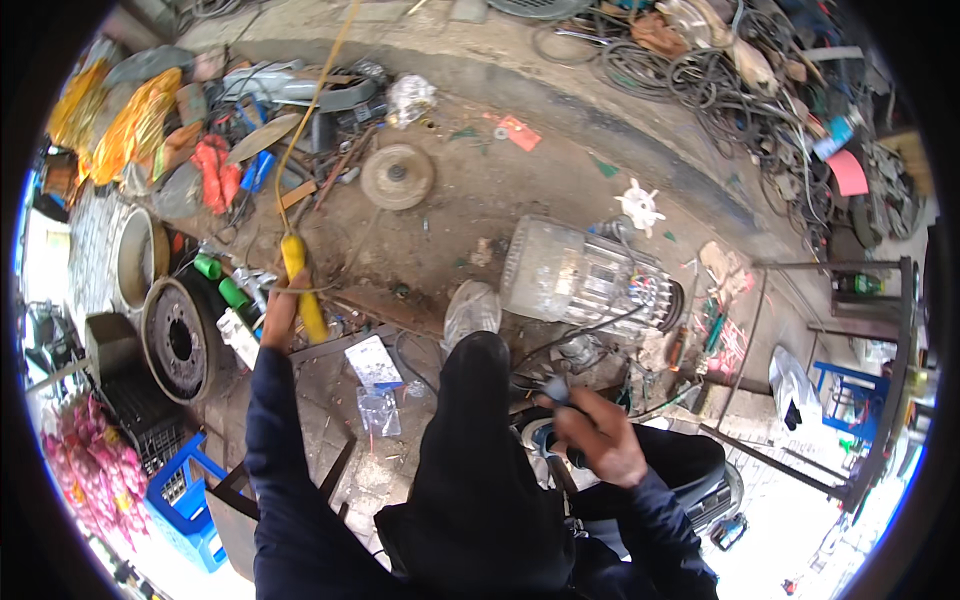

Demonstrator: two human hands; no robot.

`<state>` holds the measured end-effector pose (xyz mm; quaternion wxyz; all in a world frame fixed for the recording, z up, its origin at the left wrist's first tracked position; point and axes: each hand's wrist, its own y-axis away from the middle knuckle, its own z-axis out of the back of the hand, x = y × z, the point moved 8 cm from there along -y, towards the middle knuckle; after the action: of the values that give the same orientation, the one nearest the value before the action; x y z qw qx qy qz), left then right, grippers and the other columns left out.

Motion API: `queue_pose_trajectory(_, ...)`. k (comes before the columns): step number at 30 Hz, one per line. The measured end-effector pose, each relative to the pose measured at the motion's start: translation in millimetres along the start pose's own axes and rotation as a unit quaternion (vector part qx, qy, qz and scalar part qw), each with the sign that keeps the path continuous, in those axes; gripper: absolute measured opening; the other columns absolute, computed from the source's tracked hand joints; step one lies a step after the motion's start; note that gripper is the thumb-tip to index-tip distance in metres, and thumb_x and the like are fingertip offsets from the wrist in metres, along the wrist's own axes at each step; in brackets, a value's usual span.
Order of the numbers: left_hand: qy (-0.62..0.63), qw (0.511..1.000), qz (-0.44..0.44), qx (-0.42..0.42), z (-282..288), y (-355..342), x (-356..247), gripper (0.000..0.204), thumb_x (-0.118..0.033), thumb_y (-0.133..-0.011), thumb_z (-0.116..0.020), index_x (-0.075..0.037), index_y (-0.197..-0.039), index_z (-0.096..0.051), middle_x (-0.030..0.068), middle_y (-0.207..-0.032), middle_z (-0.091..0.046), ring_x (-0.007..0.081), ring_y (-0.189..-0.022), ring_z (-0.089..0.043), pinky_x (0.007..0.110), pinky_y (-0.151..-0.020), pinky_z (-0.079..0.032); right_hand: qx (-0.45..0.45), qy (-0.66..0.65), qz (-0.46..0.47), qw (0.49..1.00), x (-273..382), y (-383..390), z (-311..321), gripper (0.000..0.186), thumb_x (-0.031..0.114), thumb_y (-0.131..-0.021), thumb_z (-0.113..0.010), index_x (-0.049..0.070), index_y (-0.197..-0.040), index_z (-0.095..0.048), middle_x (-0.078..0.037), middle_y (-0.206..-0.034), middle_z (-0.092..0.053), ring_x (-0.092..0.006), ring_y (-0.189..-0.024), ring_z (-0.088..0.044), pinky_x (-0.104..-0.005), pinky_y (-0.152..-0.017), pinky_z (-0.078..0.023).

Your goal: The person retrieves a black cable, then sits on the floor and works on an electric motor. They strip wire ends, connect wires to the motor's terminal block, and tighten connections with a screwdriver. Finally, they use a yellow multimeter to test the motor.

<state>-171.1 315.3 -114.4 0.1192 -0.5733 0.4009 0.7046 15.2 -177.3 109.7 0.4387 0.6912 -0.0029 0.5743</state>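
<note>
My left hand (281, 316) is closed round a long yellow block (294, 258), probably a socket strip. A yellow cord (303, 130) runs up from its top toward the far edge. My right hand (606, 440) is beside my knee. Its fingers are closed on a small grey piece (557, 389), too blurred to tell its exact kind. Ahead of that hand a finned electric motor (560, 262) lies on its side, with coloured wires (640, 292) at its right end. A dark cable (590, 328) leads from the motor back toward my legs.
A round metal disc (398, 177) and a white fan wheel (640, 207) lie on the dirty floor. Wheel rims (180, 340) stand at left, near a blue stool (185, 495). Tangled cables (690, 80) heap up at the far right. A metal frame (905, 360) stands at right.
</note>
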Motion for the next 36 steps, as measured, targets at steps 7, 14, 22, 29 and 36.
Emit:
queue_pose_trajectory(7, 0.340, 0.910, 0.202, 0.122, -96, 107, -22, 0.050, -0.042, -0.099, -0.061, 0.000, -0.125, -0.060, 0.0155, -0.094, -0.067, 0.0259, -0.071, -0.067, 0.034, -0.061, -0.058, -0.040, 0.017, 0.138, 0.989, 12, -63, -36, 0.033, 0.026, -0.103, -0.065, 0.000, -0.124, -0.063, -0.016, -0.101, -0.069, -0.0225, -0.090, -0.068, -0.0351, -0.079, -0.053)
queue_pose_trajectory(14, 0.387, 0.887, 0.215, 0.128, -171, 114, -32, 0.063, -0.046, -0.098, -0.061, 0.006, -0.132, -0.051, 0.0086, -0.094, -0.056, 0.0172, -0.081, -0.057, 0.030, -0.064, -0.053, 0.013, 0.091, 0.160, 0.983, 5, -110, -73, 0.037, 0.034, -0.099, -0.068, 0.001, -0.116, -0.068, -0.024, -0.103, -0.070, -0.0403, -0.098, -0.070, -0.0429, -0.082, -0.056)
queue_pose_trajectory(22, 0.487, 0.837, 0.164, 0.189, -220, 74, -49, 0.068, -0.042, -0.094, -0.066, 0.006, -0.139, -0.050, 0.0170, -0.113, -0.060, 0.0289, -0.094, -0.063, 0.042, -0.084, -0.055, -0.030, 0.092, 0.230, 0.968, 31, -131, -76, 0.029, 0.015, -0.091, -0.074, 0.003, -0.116, -0.066, -0.021, -0.105, -0.072, -0.0377, -0.095, -0.072, -0.0412, -0.080, -0.057)
queue_pose_trajectory(29, 0.460, 0.862, 0.101, 0.189, -227, 69, -45, 0.071, -0.039, -0.091, -0.067, 0.003, -0.145, -0.047, 0.0161, -0.118, -0.062, 0.0316, -0.105, -0.066, 0.045, -0.094, -0.054, -0.085, 0.127, 0.264, 0.952, 23, -145, -82, 0.020, 0.016, -0.093, -0.072, 0.001, -0.105, -0.067, -0.021, -0.092, -0.071, -0.0406, -0.085, -0.071, -0.0437, -0.072, -0.056)
queue_pose_trajectory(36, 0.458, 0.866, 0.102, 0.174, -227, 69, -33, 0.075, -0.034, -0.084, -0.067, 0.006, -0.145, -0.047, 0.0164, -0.119, -0.064, 0.0313, -0.104, -0.067, 0.045, -0.093, -0.056, -0.122, 0.158, 0.249, 0.948, 4, -152, -84, 0.019, 0.020, -0.094, -0.073, 0.003, -0.100, -0.068, -0.020, -0.090, -0.072, -0.0407, -0.081, -0.071, -0.0448, -0.069, -0.056)
